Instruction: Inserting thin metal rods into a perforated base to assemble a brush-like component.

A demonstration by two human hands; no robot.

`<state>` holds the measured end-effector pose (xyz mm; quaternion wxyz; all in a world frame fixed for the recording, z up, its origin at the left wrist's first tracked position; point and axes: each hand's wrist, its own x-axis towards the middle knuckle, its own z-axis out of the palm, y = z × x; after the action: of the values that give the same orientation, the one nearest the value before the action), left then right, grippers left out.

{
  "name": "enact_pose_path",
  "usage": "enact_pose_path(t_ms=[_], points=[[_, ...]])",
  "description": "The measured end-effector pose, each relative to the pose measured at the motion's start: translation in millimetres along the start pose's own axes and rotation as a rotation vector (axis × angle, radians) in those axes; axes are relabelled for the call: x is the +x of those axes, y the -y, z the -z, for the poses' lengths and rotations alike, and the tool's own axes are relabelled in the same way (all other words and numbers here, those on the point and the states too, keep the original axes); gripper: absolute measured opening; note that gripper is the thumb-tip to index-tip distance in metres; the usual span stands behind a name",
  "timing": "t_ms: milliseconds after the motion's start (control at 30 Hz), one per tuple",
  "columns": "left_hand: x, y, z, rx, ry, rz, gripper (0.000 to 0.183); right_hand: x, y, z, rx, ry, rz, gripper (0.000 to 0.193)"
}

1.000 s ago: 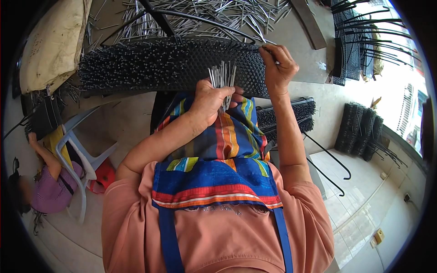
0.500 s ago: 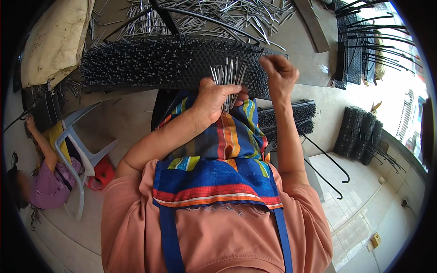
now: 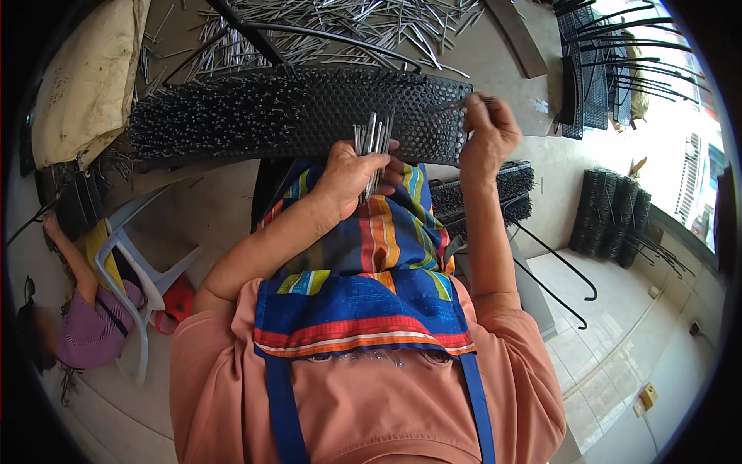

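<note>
A long black perforated panel [image 3: 352, 104] lies across in front of me. Its left part is packed with dark upright bristle-like pieces [image 3: 216, 116], while the right part shows bare holes. Against the panel's near edge, my left hand [image 3: 344, 178] is closed round a bundle of thin silvery metal strips [image 3: 374, 138] that stand up out of the grip. My right hand [image 3: 492, 141] is at the panel's right end, fingers pinched on one thin dark strip [image 3: 448, 106] that points left over the holes; it is blurred.
Many loose metal strips [image 3: 386, 31] lie beyond the panel, with a black bent frame [image 3: 332, 32] over them. At left are a beige sack [image 3: 85, 85], a pale blue chair [image 3: 127, 301] and a seated person [image 3: 97, 321]. Black bristled panels [image 3: 610, 216] stand at right.
My right hand has moved slightly right and down, and a thin strip now shows at its fingers. My left hand has turned the bundle slightly; the view has shifted a little.
</note>
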<state>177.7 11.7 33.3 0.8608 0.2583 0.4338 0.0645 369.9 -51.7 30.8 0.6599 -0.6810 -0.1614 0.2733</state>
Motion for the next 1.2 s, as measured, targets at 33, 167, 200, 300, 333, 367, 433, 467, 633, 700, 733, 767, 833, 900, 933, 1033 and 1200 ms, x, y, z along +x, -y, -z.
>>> enact_pose_path(t_ms=[33,167,200,300,333,367,433,467,633,700,733,767,833,900,933,1033,1200], points=[[0,4,0,0.0,-0.001,0.0,0.023,8,-1,4,-0.038,-0.056,0.168,0.003],[-3,10,2,0.023,0.04,0.008,0.027,30,-15,3,-0.3,-0.062,0.586,0.005],[-5,9,3,0.057,0.039,0.043,0.028,31,-18,3,-0.343,-0.042,0.611,0.006],[-7,8,2,0.007,0.029,0.047,0.027,31,-18,3,-0.313,-0.036,0.524,0.006],[-6,8,2,0.006,0.027,0.047,0.027,31,-18,1,-0.312,-0.034,0.523,0.006],[-3,10,2,-0.004,0.025,0.011,0.026,32,-18,-1,-0.305,-0.029,0.549,0.006],[0,9,-1,-0.016,0.023,-0.028,0.025,33,-18,-5,-0.298,-0.021,0.579,0.007],[1,7,-4,-0.049,-0.004,-0.043,0.021,33,-20,-6,-0.34,-0.022,0.568,0.008],[7,3,-8,-0.092,-0.038,-0.035,0.014,27,-23,-11,-0.52,0.003,0.521,0.011],[10,3,-7,-0.109,-0.018,-0.022,0.011,22,-16,-12,-0.552,-0.054,0.557,0.012],[11,3,-7,-0.109,-0.016,-0.021,0.011,22,-16,-13,-0.553,-0.055,0.556,0.012],[12,2,-8,-0.117,-0.03,-0.027,0.011,23,-18,-13,-0.539,-0.044,0.598,0.012],[13,1,-10,-0.125,-0.042,-0.028,0.011,27,-20,-12,-0.527,-0.036,0.638,0.012],[14,-1,-10,-0.16,-0.031,-0.022,0.011,31,-22,-10,-0.575,0.025,0.495,0.014],[16,0,-10,-0.16,-0.032,-0.021,0.011,31,-21,-9,-0.575,0.025,0.495,0.014],[18,-1,-12,-0.165,-0.024,-0.025,0.011,26,-15,-6,-0.717,0.058,0.501,0.014],[18,-6,-19,-0.114,0.048,-0.057,0.014,5,13,-3,-0.341,0.28,-0.223,0.012]])
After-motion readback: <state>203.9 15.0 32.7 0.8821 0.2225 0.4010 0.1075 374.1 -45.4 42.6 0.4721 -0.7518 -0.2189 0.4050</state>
